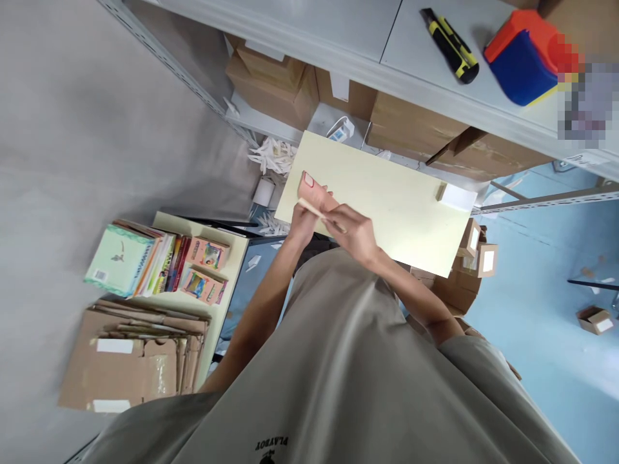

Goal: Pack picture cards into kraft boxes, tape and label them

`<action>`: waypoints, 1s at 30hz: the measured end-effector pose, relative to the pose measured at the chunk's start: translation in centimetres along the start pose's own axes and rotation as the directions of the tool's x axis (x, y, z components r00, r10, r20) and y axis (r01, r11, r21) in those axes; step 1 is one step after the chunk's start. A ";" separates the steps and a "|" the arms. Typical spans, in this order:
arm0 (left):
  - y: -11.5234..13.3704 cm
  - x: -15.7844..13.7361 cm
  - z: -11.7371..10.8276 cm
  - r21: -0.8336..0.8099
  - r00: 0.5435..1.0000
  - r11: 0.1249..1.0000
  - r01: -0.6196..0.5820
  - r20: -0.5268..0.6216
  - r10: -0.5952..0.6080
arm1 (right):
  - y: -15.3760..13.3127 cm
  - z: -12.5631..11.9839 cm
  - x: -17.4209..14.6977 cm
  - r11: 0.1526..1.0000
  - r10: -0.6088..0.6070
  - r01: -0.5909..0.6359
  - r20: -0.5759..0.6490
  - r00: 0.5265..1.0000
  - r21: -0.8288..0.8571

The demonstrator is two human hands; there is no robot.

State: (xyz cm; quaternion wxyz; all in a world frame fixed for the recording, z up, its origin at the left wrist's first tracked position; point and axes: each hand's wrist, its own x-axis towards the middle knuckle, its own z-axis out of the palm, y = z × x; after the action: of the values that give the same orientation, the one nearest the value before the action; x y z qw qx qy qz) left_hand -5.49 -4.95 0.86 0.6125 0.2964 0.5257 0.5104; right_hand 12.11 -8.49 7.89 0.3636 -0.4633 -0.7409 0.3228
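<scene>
Above the near edge of the cream tabletop (377, 193), both my hands are closed on a small pink book (316, 191). It is held tilted, its cover marked with a red-outlined white label and a pale cream edge facing me. My left hand (303, 224) grips the left end from below, and some fingertips show beyond the far side. With bent fingers, my right hand (355, 231) pinches the lower right part of the pale edge. The fingers partly cover the book, so its full shape is hidden. A small white box (457, 197) lies at the tabletop's right end.
At left, a side table holds upright books (164, 261), small pink illustrated books (207, 252) and flattened cartons (130, 354). A shelf above carries a utility knife (449, 45) and a red-and-blue container (525, 58). Cardboard boxes (411, 125) stand behind; white paper scraps (273, 154) lie beyond the tabletop.
</scene>
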 end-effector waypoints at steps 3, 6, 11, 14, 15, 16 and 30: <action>0.6 0.0 -1.5 0.051 0.998 0.998 -0.035 -0.057 0.038 | 3.6 -1.4 1.8 0.909 0.279 -0.227 -0.108 0.954 0.350; 1.3 0.7 -2.2 0.098 0.998 0.994 -0.048 -0.028 0.051 | 7.8 -1.9 3.1 0.728 0.505 -0.404 -0.036 0.862 0.554; 2.1 1.3 -1.7 0.209 0.983 0.963 -0.171 0.099 0.153 | 10.5 -1.8 2.6 0.606 0.576 -0.445 0.023 0.817 0.660; 2.2 1.0 -1.3 0.263 0.964 0.930 -0.256 0.140 0.226 | 10.1 -2.3 2.0 0.681 0.518 -0.395 -0.025 0.855 0.617; 2.2 0.9 -1.2 0.281 0.956 0.916 -0.287 0.145 0.256 | 9.9 -2.4 1.8 0.714 0.483 -0.364 -0.044 0.875 0.598; 2.2 0.8 -1.1 0.300 0.946 0.898 -0.321 0.147 0.289 | 9.7 -2.6 1.7 0.747 0.441 -0.328 -0.061 0.895 0.579; 2.0 1.6 -0.9 0.361 0.983 0.917 -0.170 0.001 0.182 | 12.1 -0.8 1.0 0.728 0.512 -0.387 -0.072 0.856 0.566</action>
State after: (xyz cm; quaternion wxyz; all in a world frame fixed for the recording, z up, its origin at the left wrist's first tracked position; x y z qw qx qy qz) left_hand -7.10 -3.03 1.87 0.4911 0.4412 0.5913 0.4631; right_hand 17.97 -3.05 -1.32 0.4683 -0.5433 -0.4405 0.5399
